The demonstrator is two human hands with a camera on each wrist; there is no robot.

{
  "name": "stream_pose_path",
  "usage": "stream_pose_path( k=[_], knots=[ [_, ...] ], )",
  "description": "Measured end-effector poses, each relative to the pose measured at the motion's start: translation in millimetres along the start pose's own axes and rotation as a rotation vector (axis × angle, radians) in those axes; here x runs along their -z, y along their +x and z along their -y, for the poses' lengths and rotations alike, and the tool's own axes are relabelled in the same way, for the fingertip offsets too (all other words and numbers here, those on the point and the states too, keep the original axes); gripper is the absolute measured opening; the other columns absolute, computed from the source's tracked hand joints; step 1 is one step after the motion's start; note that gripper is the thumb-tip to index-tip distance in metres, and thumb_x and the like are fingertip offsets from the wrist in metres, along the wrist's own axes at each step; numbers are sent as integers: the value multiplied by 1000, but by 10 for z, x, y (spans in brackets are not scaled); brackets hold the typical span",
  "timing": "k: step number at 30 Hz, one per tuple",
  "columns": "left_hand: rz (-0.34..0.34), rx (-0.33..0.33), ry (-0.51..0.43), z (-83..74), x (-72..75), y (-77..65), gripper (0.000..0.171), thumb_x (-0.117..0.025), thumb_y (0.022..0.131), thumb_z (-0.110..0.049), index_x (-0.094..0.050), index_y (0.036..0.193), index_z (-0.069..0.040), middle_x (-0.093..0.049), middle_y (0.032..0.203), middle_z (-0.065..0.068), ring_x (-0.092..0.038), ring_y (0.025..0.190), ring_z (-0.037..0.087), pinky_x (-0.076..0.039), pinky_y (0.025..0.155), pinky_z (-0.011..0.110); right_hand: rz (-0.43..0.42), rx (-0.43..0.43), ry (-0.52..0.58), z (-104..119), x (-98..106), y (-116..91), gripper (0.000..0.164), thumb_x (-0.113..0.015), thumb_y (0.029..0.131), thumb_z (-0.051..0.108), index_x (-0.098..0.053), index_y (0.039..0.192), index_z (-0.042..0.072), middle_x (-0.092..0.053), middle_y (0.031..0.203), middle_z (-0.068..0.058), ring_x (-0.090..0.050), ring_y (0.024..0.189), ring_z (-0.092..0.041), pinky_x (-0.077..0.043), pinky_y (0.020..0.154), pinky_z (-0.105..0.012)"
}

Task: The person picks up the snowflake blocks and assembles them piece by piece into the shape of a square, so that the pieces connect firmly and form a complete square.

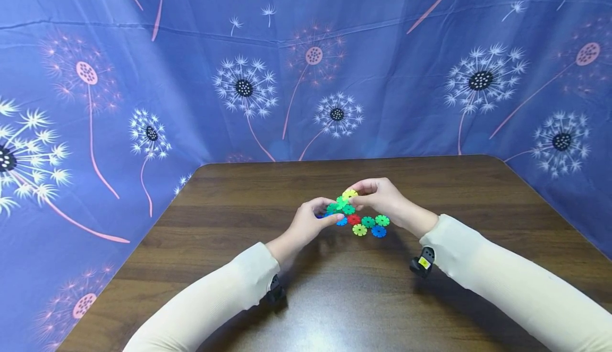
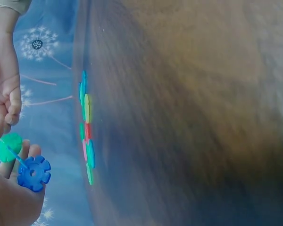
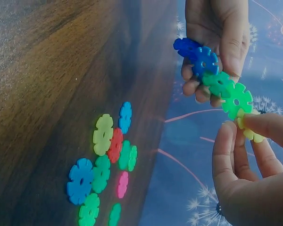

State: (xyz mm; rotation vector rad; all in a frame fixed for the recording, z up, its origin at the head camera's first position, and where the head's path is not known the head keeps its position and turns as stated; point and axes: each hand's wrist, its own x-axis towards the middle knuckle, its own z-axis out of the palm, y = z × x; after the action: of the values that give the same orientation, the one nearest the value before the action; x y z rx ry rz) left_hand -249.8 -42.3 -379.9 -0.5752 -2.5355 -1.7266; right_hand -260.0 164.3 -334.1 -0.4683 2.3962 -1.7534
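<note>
fingers (image 3: 222, 150), two sets: both closed in with little gap. right-hand set pinching one yellow disc between thumb and finger; left-hand set curled about the blue end of a chain, thumb against a green disc.

cloth (image 1: 392, 76), one: blue, dandelion print, beyond the far edge of the table.

tabletop (image 1: 191, 235), one: dark wood grain, below both hands.

right hand (image 1: 382, 199), one: to the right, at the chain's far end. left hand (image 1: 306, 220), one: to the left, at its near end.

disc chain (image 3: 217, 84), one: notched plastic, held clear of the wood between the hands. long axis from near left to far right, climbing toward the right.

loose discs (image 1: 368, 222), one group: lying on the table, right of the left hand, on the near side of the right.

light green disc (image 3: 237, 101), one: last before the yellow.

yellow disc (image 3: 253, 135), one: far right end of the chain, right hand nearer. deciding relation, by judgement: its edge against the light green rim, touching or overlapping; whether slotted, cannot tell.
</note>
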Motion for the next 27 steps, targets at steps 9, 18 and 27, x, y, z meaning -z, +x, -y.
stream_pose_path(
  k=[9,18,27],
  knots=[
    [-21,36,-114,-22,-52,-4,33,-71,89,-28,-65,116,-11,-71,105,10,-61,97,22,-49,84,29,14,-12,14,0,-97,34,33,-71,86,7,-64,113,-10,-71,96,-7,-66,74,-10,-58,73,-28],
    [-76,-7,-118,-18,-29,-12,30,-74,86,-22,-67,113,-11,-70,105,7,-64,98,25,-50,85,30,-5,-48,11,34,-43,66,33,-73,86,13,-67,113,-5,-72,92,1,-68,77,-12,-58,75,-30],
    [-90,-54,-242,37,-27,-3,30,-72,87,-11,-65,115,-4,-69,112,16,-64,107,29,-51,90,27,-40,-129,-37,-37,132,83,34,-74,86,24,-69,112,2,-74,86,5,-69,79,-17,-46,90,-42]
  ],
)
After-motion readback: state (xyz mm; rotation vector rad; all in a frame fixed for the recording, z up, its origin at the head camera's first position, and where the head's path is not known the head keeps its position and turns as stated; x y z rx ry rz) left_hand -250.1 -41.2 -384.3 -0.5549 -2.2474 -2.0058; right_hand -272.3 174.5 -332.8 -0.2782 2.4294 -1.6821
